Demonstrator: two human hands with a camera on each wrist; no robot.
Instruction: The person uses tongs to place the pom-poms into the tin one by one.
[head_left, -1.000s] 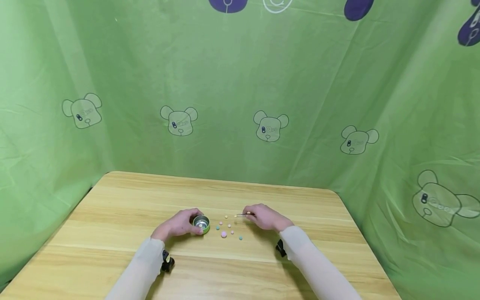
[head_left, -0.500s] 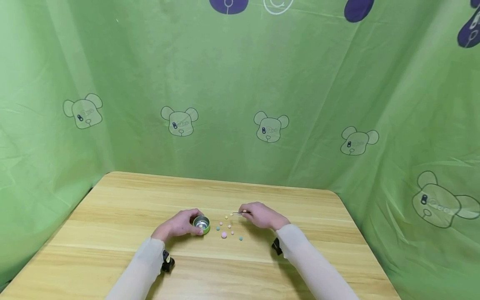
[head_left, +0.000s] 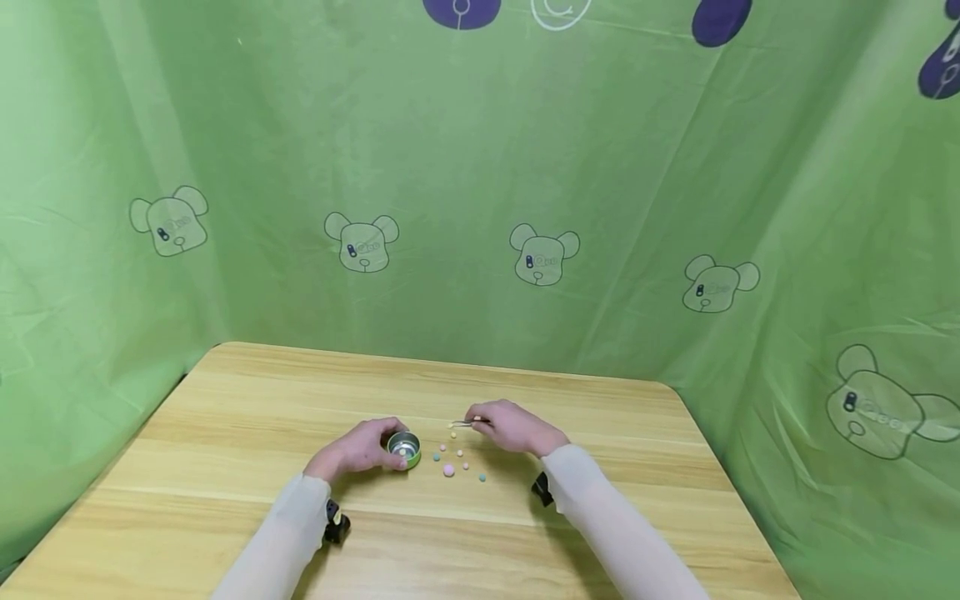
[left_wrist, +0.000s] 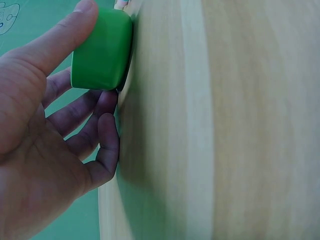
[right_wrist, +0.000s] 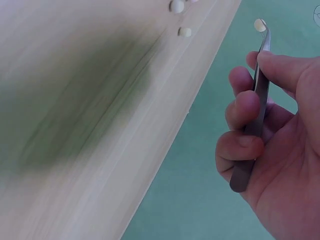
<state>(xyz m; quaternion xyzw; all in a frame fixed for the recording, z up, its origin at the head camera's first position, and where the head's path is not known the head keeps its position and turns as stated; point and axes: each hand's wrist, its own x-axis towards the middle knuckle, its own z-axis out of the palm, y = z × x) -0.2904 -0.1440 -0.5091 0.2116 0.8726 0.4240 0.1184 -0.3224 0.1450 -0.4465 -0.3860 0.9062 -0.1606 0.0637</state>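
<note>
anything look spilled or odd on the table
Nothing looks damaged or askew. Small balls lie loose on the table beside the tin, which could pass for a spill, but the right hand holds one in tweezers, so it seems deliberate.

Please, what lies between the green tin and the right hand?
In the head view, small scattered balls and the tweezers, which hold a pale ball.

The near edge of the table (head_left: 450, 558) and both its near corners are cut off from my view, as are the ends of the sleeves (head_left: 285, 517). The left hand (head_left: 362, 445) covers part of the tin (head_left: 410, 465); the pale speck (head_left: 402, 452) inside is too small to name. The right hand (head_left: 516, 426) hides some of the tweezers (right_wrist: 261, 90). Lettering on the drape (head_left: 450, 317), beyond the far edge, is blurred.
</note>
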